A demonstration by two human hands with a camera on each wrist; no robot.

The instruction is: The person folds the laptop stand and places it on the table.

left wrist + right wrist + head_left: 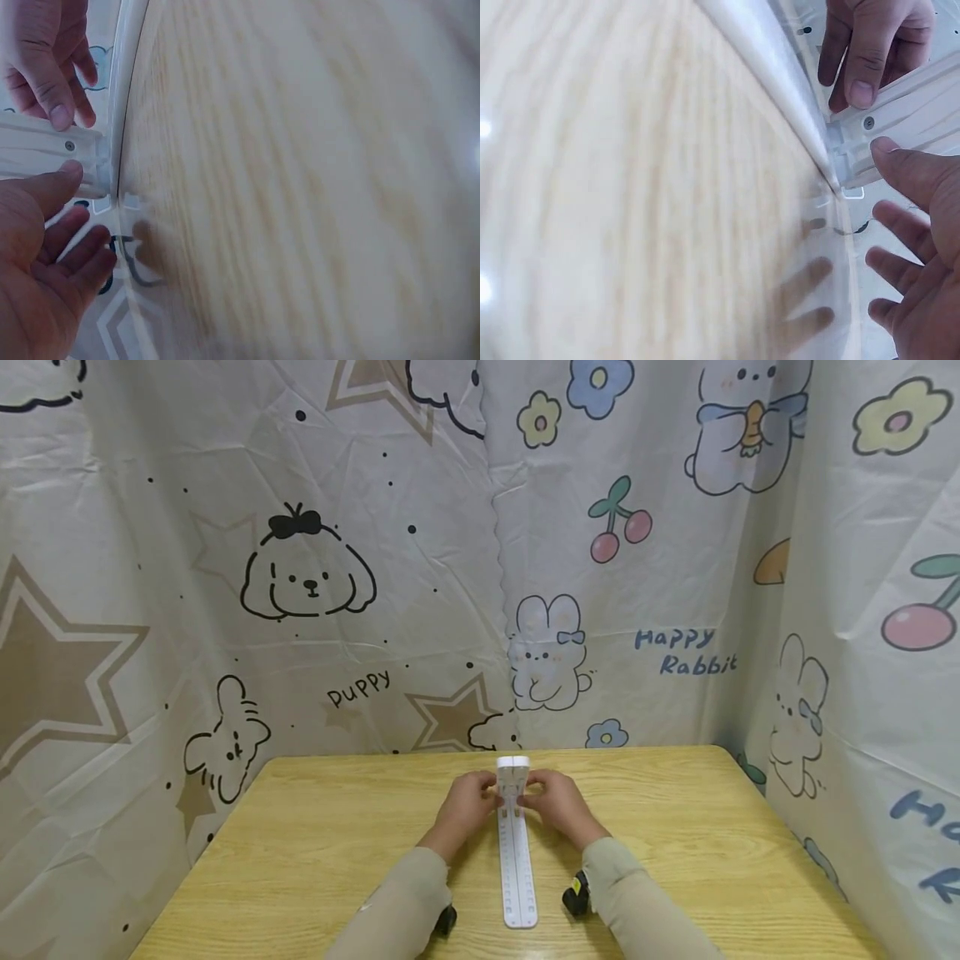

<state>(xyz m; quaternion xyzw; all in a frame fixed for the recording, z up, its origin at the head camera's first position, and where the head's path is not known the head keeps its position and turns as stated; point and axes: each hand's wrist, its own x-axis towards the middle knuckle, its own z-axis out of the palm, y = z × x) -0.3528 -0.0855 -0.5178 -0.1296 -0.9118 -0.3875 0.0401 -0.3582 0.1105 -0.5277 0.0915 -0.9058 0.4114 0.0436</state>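
A white plastic stand point(517, 868) has a long, narrow base with rows of small slots, lying lengthwise on the table. At its far end an upright part point(513, 763) rises, and the right wrist view shows a screw point(868, 123) in its face. My left hand point(468, 806) pinches the upright's left edge, its thumb on the face and its index finger apparently behind. From the opposite side my right hand point(562, 806) pinches the right edge in the same way. The other fingers of both hands spread loosely below, apart from the plastic. The index fingertips are hidden.
The stand is on a wood-grain table point(315, 868). Behind it and along both sides hangs a pale curtain point(420, 610) printed with puppies, rabbits and stars. Black straps or devices point(577, 895) sit at the wrists, near the tabletop.
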